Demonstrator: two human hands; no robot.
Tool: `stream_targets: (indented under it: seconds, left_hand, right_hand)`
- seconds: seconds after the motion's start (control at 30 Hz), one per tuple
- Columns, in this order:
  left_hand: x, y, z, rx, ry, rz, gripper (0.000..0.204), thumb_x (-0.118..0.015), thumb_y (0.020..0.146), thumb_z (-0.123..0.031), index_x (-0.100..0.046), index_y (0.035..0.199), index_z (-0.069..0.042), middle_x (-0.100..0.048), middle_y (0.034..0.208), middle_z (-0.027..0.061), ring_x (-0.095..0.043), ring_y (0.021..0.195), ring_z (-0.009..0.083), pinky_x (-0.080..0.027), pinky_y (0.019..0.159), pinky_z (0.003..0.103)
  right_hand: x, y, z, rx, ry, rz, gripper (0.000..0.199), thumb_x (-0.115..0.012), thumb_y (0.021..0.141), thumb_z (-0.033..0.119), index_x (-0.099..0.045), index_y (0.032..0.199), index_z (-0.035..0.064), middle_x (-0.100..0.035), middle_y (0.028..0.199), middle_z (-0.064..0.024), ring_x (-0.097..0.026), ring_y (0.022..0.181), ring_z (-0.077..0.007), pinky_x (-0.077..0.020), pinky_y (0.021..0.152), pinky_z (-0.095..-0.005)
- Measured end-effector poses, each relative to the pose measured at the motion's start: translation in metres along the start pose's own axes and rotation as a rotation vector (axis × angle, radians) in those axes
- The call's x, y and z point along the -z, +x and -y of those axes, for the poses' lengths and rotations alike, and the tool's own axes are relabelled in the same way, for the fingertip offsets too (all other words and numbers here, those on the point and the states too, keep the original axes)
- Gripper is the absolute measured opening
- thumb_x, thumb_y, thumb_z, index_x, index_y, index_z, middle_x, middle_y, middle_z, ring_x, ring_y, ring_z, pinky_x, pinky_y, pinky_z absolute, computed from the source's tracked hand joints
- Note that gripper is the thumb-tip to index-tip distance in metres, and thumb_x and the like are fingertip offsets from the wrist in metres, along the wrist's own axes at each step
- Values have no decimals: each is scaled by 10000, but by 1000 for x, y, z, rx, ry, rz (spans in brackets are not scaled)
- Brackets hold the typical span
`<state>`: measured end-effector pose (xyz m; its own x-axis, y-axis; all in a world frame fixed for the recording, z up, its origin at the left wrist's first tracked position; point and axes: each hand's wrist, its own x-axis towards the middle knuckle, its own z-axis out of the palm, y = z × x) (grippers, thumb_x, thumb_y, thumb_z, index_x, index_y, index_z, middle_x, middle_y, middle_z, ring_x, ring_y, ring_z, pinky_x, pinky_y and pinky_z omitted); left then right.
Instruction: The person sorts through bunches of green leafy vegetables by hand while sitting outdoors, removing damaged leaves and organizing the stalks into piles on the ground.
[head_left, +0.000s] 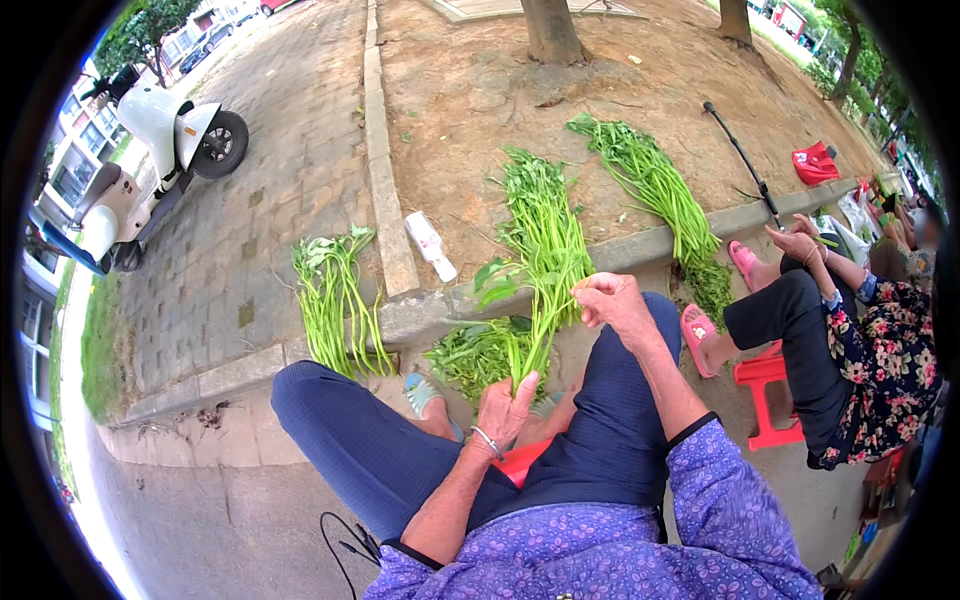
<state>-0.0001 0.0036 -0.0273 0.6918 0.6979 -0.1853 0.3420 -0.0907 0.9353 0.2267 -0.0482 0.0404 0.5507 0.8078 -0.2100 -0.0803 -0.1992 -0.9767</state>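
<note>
My left hand (503, 412), with a bracelet at the wrist, is closed round the lower ends of a few long green leafy stalks (536, 340) between my knees. My right hand (613, 304) is raised by my right knee, thumb and fingers pinched together beside the stalk tops; whatever lies in the pinch is too small to make out. Beyond them a large bundle of leafy greens (545, 215) lies across the kerb. Below, near my feet, is a pile of loose leaves (470, 358). A smaller bunch of stalks (335, 300) rests to the left.
A white bottle (430, 246) lies by the kerb (380, 180). Another bundle of greens (655, 185) stretches out at the right, near a seated person in pink slippers (697, 340). A red stool (768, 395), black pole (740, 150), red bag (815, 164) and parked scooter (150, 130) stand around.
</note>
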Motion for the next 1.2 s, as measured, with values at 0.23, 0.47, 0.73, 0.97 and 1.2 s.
stream_targets:
  seconds: [0.23, 0.47, 0.73, 0.97, 1.2]
  left_hand:
    - [-2, 2, 11, -16, 98, -44, 576, -515, 856, -487, -524, 628, 43, -506, 552, 238, -533, 553, 390, -411, 548, 444]
    - [0, 2, -3, -8, 63, -30, 563, -505, 866, -474, -539, 648, 45, -519, 566, 240, -541, 560, 385, -420, 554, 440]
    - [1, 0, -4, -43, 130, -45, 552, -501, 871, -460, -545, 651, 44, -524, 566, 238, -547, 564, 389, -420, 548, 441]
    - [0, 3, 1, -64, 163, -94, 533, -525, 863, -444, -541, 647, 43, -526, 566, 237, -538, 549, 392, -414, 532, 442]
    - [1, 4, -4, -80, 105, -94, 521, -546, 855, -434, -533, 635, 38, -522, 560, 238, -534, 544, 402, -408, 525, 450]
  right_hand:
    - [21, -4, 9, 324, -754, 95, 125, -595, 756, 107, -631, 823, 8, -611, 668, -76, -585, 574, -174, -467, 540, -286]
    - [24, -13, 15, 594, -1193, 106, 143, -572, 764, 132, -542, 686, 16, -559, 717, -140, -592, 667, -344, -482, 596, -438]
    - [32, -11, 20, 641, -1313, 143, 112, -580, 768, 92, -526, 708, 13, -520, 724, -137, -564, 660, -357, -456, 585, -444]
    - [31, -8, 19, 672, -1373, 117, 120, -580, 749, 110, -522, 736, 6, -531, 739, -141, -592, 669, -321, -490, 591, -409]
    - [32, -1, 14, 729, -1334, 56, 134, -586, 742, 112, -499, 713, 14, -523, 720, -130, -584, 657, -316, -486, 571, -406]
